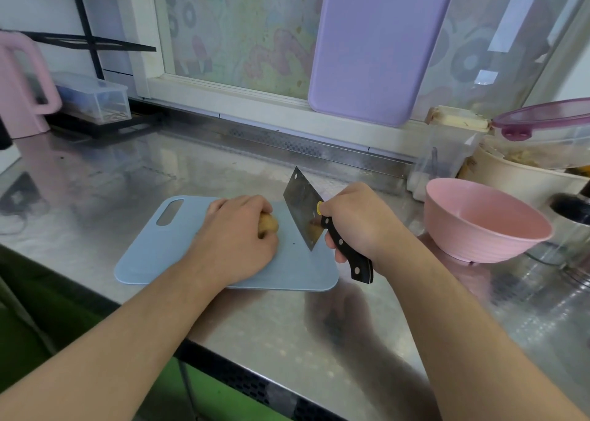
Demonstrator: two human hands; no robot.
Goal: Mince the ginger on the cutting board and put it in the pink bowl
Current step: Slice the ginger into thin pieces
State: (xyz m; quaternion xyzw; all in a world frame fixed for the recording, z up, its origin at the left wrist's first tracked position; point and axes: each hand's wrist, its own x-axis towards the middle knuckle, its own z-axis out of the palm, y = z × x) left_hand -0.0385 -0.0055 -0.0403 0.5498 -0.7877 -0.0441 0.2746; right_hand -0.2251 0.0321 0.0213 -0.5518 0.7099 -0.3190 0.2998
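On the pale blue plastic cutting board [153, 254], the left hand [238, 232] curls over the tan ginger knob [267, 226]; the right hand [357, 222] grips the black-handled steel cleaver [303, 206] — blade just right of it — with the empty pink ribbed bowl [485, 222] further right.

A cutting board [153, 261] lies on a counter [287, 331]. On the board, ginger [268, 225] sits left of centre under the left hand [238, 235]; the cleaver [305, 208] stands right of it, in the right hand [360, 221]. A bowl [485, 221] sits right of the board, apart from it.

Pale blue cutting board [153, 261], tan ginger [268, 224], pink bowl [479, 229], black-handled cleaver [303, 210].
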